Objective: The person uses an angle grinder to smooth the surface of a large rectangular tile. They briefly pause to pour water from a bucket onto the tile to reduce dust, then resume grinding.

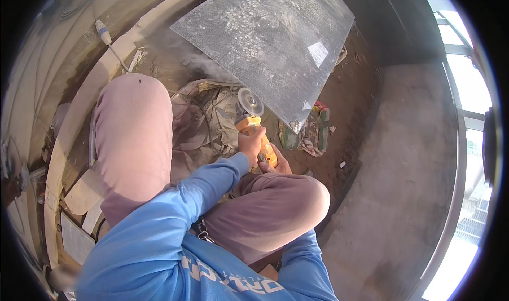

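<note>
Head view: a yellow grinder [269, 153] is gripped firmly by the curled left hand [252, 144] and right hand [279, 165], its disc [250, 102] at the near-left edge of the grey slab [270, 46]; by the dust [204, 64], edge work is judged under way, the remainder unclear.

– Looking at what underfoot?
– At a brown, dirt-covered floor [350, 99].
– Strewn with what?
– With crumpled grey-brown sheeting [224, 123] near the middle; just to the right, with a colourful crumpled bag [309, 144]; beyond that, with a small pale scrap [342, 164].
– And on the left?
– Lower down, littered with flat pale pieces [85, 191].
</note>
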Motion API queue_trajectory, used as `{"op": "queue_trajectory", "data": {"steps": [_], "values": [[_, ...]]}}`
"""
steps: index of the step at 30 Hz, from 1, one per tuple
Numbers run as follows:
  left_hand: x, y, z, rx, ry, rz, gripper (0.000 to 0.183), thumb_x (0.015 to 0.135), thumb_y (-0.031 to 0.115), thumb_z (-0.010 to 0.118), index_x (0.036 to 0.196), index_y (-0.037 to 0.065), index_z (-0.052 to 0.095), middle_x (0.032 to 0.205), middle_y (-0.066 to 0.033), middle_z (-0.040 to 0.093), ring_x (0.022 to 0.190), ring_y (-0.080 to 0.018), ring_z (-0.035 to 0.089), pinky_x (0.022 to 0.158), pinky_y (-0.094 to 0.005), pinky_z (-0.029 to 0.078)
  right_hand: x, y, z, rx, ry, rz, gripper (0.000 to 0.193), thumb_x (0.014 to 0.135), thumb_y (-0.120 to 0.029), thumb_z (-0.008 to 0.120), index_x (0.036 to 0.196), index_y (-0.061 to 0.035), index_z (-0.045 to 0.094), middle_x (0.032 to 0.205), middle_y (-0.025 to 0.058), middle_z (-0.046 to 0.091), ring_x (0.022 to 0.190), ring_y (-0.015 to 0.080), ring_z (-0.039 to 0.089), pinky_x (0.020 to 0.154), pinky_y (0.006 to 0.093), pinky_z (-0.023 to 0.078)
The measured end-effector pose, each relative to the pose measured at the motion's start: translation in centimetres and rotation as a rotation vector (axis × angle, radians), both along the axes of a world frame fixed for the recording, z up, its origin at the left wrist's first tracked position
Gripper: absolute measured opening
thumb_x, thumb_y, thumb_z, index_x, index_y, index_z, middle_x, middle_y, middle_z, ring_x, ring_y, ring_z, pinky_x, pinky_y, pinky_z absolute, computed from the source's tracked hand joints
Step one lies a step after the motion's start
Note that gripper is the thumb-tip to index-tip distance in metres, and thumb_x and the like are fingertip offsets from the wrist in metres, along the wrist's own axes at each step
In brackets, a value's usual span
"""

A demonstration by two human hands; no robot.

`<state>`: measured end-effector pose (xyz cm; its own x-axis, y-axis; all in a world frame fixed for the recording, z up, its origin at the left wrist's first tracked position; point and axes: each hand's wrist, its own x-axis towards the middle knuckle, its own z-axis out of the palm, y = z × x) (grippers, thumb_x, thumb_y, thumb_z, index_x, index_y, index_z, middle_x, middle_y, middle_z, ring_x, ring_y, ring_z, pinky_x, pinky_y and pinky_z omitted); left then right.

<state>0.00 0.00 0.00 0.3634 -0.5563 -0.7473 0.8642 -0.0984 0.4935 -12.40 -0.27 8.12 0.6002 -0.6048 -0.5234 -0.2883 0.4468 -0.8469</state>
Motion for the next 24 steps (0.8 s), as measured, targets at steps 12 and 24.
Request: {"op": "queue_trajectory", "data": {"steps": [12, 24], "values": [[-1.7, 0.1, 1.1, 0.092, 0.002, 0.018, 0.054, 0.077, 0.021, 0.082, 0.117, -0.002, 0.052, 0.108, -0.012, 0.062, 0.095, -0.0214, 0.063, 0.08, -0.038, 0.052, -2.3, 0.2, -0.5, -0.013, 0.015, -0.012, 0.085, 0.088, -0.017, 0.077, 0.151, 0.0041, 0.024, 0.139, 0.0123, 0.052, 0.125, 0.0171, 0.051, 0.104, 0.0319, 0.041], [-0.8, -0.2, -0.3, 0.05, -0.021, 0.03, 0.046, 0.078, 0.021, 0.082, 0.112, 0.0, 0.058, 0.104, -0.0092, 0.065, 0.089, -0.0201, 0.064, 0.076, -0.0376, 0.052, -0.7, 0.4, -0.7, 0.012, -0.045, -0.061, 0.08, 0.088, -0.01, 0.074, 0.151, 0.0046, 0.026, 0.137, 0.014, 0.053, 0.122, 0.0174, 0.054, 0.101, 0.0312, 0.044]]}}
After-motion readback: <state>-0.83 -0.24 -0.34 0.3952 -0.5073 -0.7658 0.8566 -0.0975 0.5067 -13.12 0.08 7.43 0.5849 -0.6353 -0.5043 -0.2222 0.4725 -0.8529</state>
